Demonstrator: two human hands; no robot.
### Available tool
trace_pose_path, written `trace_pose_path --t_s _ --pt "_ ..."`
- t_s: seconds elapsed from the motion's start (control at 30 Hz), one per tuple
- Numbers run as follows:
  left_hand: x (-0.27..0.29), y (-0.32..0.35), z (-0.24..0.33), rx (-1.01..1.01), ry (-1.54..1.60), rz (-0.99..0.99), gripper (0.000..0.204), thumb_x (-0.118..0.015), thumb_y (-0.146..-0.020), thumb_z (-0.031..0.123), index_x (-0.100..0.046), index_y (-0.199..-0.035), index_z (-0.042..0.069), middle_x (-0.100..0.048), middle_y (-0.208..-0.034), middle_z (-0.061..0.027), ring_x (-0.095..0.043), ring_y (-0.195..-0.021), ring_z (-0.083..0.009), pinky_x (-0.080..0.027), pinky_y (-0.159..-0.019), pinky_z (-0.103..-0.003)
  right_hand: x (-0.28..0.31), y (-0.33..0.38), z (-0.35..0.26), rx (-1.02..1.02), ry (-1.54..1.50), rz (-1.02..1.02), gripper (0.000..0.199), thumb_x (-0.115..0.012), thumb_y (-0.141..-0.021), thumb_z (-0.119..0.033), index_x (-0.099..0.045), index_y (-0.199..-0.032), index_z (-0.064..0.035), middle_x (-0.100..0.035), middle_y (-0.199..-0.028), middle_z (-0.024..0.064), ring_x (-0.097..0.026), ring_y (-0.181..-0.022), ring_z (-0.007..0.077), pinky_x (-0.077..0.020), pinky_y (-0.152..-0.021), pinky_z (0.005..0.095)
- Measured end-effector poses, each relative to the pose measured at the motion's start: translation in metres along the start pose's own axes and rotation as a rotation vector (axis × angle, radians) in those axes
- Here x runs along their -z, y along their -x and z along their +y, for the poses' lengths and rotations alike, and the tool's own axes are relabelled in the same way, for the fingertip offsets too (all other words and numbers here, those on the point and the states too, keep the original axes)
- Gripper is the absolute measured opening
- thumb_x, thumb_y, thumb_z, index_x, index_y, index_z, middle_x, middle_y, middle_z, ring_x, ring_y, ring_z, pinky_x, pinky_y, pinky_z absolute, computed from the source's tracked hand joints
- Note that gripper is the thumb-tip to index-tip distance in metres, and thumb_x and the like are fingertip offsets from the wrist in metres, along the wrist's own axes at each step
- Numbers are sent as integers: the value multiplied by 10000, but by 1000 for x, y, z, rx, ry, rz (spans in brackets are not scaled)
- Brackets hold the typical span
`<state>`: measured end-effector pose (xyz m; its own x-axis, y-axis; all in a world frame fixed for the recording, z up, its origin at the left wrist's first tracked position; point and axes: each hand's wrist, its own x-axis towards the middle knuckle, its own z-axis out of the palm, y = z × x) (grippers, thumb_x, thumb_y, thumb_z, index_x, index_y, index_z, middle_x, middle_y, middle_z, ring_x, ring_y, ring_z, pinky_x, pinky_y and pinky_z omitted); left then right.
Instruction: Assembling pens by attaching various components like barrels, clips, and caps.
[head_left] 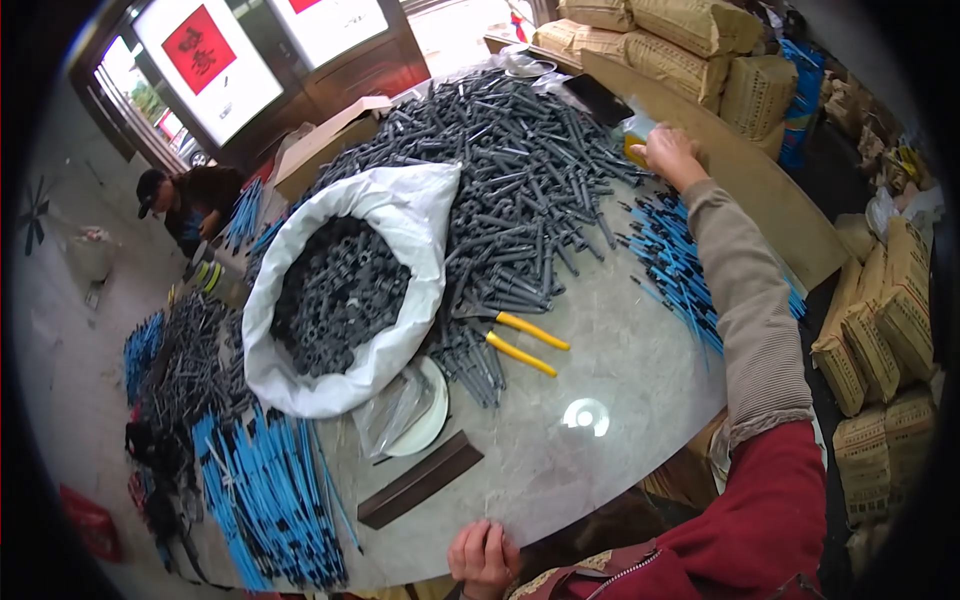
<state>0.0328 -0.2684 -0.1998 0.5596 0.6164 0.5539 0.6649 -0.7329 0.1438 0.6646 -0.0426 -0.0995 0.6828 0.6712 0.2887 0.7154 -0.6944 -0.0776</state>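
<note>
So the right hand (668, 152) is stretched way out across the round stone table (600, 470), right at the far edge, and its fingers are curled down over a small yellow box (634, 148) that's mostly hidden under the hand, so I can't really tell if it's properly gripped or just touched. That box sits just past the big heap of dark grey plastic parts (520, 170), tucked against a long cardboard sheet (760, 180) leaning along the table's right side. The left hand (484, 556) is back at the near edge of the table, fingers bent over the rim and resting there, holding nothing but the table itself. Between the two hands there's a pair of yellow-handled pliers (520, 340) lying at the foot of the grey heap, and a spread of blue sticks (670, 260) right beside the outstretched forearm. A white sack (410, 220) full of more dark parts sits open in the middle-left, with a white plate (432, 415) and a dark flat strip (420, 480) near it. Off to the left, another person (185, 200) crouches on the floor with more blue sticks.
</note>
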Motion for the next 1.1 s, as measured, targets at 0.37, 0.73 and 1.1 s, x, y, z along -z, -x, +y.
trace_pose_path --t_s 0.37,0.73,1.1 --pt "2 -9 7 21 45 136 167 -677 -850 84 -708 -1011 51 -681 -1050 -114 -663 -951 -323 -534 -815 -410 47 241 -135 702 -612 -370 526 -776 -788 -531 -669 -1000 -61 -660 -949 139 -676 -899 328 -539 -763 456" --pt "15 -11 8 79 260 192 128 -707 -847 49 -694 -973 42 -672 -1032 -114 -648 -1002 -309 -511 -855 -395 20 300 -153 773 -627 -44 496 -749 -769 -405 -666 -1098 -43 -621 -1014 141 -659 -929 343 -546 -790 456" --pt "34 -14 -31 209 251 243 217 -705 -825 38 -669 -1038 16 -645 -1073 -151 -606 -1030 -350 -475 -923 -430 32 357 -164 948 -629 -77 524 -769 -762 -380 -664 -1166 -62 -618 -1009 132 -638 -944 338 -531 -812 445"
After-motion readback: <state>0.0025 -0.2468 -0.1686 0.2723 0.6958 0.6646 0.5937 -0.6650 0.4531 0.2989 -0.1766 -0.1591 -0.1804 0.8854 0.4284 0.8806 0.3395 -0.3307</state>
